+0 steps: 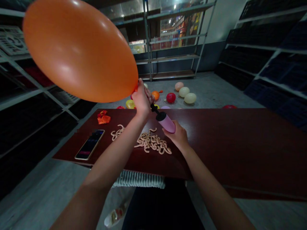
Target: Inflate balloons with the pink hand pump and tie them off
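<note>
A large inflated orange balloon (81,51) fills the upper left. My left hand (142,99) is closed around its neck, at the front end of a hand balloon pump (167,123). The pump has a pink barrel and black end parts; where its nozzle meets the balloon is hidden by my fingers. My right hand (178,135) wraps round the lower end of the pink barrel. Below the pump, a pile of tan curled strands (153,142) lies on the dark red-brown table (227,143); their kind is unclear. Neither hand touches them.
A phone (90,145) and limp orange balloons (104,119) lie at the table's left. Beyond the far edge, inflated balloons (184,92) of several colours rest on the floor. Metal shelves (174,59) stand behind, with loaded racks (263,51) at right.
</note>
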{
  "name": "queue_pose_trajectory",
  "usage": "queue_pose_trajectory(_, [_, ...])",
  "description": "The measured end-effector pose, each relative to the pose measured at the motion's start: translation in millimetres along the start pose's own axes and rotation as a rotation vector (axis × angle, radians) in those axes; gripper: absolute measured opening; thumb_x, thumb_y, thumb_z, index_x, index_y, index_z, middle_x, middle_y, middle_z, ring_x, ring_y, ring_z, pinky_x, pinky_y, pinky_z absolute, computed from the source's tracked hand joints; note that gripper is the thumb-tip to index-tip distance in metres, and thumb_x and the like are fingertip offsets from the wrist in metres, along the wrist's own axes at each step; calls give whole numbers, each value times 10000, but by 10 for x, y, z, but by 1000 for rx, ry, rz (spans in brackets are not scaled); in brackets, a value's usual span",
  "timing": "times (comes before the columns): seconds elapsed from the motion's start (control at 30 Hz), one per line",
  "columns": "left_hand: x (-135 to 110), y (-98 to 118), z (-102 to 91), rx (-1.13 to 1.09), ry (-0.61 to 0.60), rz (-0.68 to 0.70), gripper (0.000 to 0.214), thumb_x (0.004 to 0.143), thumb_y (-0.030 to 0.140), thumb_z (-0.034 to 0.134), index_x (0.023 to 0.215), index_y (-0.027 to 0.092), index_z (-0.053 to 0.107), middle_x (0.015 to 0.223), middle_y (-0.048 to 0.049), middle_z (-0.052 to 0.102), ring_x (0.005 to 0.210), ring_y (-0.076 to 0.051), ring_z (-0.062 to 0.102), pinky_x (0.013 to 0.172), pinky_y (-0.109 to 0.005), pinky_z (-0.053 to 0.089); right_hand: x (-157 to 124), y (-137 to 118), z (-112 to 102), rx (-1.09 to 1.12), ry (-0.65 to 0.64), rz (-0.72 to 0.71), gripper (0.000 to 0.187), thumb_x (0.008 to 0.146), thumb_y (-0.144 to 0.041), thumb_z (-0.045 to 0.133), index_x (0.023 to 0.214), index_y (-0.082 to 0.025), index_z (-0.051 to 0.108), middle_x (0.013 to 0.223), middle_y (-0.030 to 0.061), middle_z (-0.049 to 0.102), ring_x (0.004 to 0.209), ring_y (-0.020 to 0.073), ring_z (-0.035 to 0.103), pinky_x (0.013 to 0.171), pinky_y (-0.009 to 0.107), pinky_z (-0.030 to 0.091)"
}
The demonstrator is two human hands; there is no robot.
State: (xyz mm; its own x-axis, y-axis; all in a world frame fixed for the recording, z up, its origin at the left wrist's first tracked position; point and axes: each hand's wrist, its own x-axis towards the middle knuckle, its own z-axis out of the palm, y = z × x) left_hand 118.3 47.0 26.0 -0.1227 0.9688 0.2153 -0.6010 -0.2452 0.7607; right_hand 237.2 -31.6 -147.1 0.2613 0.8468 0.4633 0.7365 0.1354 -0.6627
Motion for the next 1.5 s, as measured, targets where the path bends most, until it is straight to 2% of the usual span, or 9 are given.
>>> queue_pose_trajectory(0.2, [-122, -430, 35, 20, -29, -54, 555, 1004, 398, 489, 532, 208, 267, 380, 63, 240, 282, -80, 246, 346, -252, 211, 25, 12, -26, -41, 40, 70, 361, 771, -491, 693, 1020, -244, 607, 896, 37, 732, 789, 248, 689, 631, 296, 427])
queue_pose_trajectory(0.33, [-6, -458, -200, -57, 40, -71, 511, 1006, 314, 451, 540, 208, 269, 389, 66, 225, 293, -87, 250, 355, -250, 220, 30, -4, -24, -155, 7, 15, 370, 778, -469, 702, 1056, -240, 617, 938, 45, 739, 851, 249, 693, 663, 294, 432])
queue_pose_trajectory(0.43, [76, -424, -493, -109, 178, -136, 467, 994, 291, 443, 567, 200, 280, 413, 75, 230, 307, -74, 236, 373, -235, 226, 6, -56, -2, -257, -37, -99, 344, 809, -446, 692, 1070, -231, 626, 976, 60, 740, 883, 241, 689, 699, 295, 435])
queue_pose_trajectory(0.63, [159, -113, -1022, -125, 388, -205, 365, 912, 145, 414, 587, 197, 255, 423, 73, 225, 328, -76, 226, 409, -238, 238, -63, -178, 37, -416, -152, -279, 355, 829, -409, 705, 1105, -202, 620, 1031, 97, 733, 929, 244, 675, 776, 305, 439])
queue_pose_trajectory(0.83, [292, 478, -1208, -121, 420, -116, 384, 956, 201, 431, 626, 209, 236, 440, 66, 182, 361, -88, 202, 451, -262, 228, -104, -187, 35, -385, -178, -350, 378, 830, -404, 711, 1125, -190, 611, 1086, 108, 725, 962, 250, 679, 810, 321, 460])
queue_pose_trajectory(1.0, [288, 1000, -1006, -31, 218, -55, 488, 1043, 366, 362, 607, 207, 213, 429, 63, 157, 360, -88, 163, 435, -260, 216, -118, -145, 77, -219, -140, -360, 435, 831, -406, 712, 1182, -180, 590, 1096, 107, 721, 968, 249, 694, 819, 329, 488])
queue_pose_trajectory(1.13, [187, 1132, -663, -28, -17, -2, 551, 1027, 423, 436, 573, 210, 208, 412, 63, 166, 353, -88, 140, 414, -268, 201, -116, -137, 96, -101, -116, -284, 430, 823, -404, 709, 1172, -186, 585, 1067, 98, 721, 951, 254, 701, 803, 330, 500])
queue_pose_trajectory(1.3, [153, 820, -242, -48, -85, 34, 563, 1016, 435, 470, 555, 210, 239, 405, 58, 206, 329, -85, 183, 414, -282, 192, -97, -126, 52, -20, -47, -106, 394, 806, -438, 694, 1100, -197, 590, 957, 84, 721, 865, 266, 703, 729, 332, 492])
queue_pose_trajectory(1.5, [50, 53, 88, -4, -142, -12, 584, 966, 511, 550, 545, 214, 276, 401, 62, 230, 325, -71, 197, 389, -249, 215, -62, -90, 43, 77, -24, 9, 383, 810, -495, 655, 1065, -221, 572, 921, 62, 723, 795, 248, 691, 649, 302, 450])
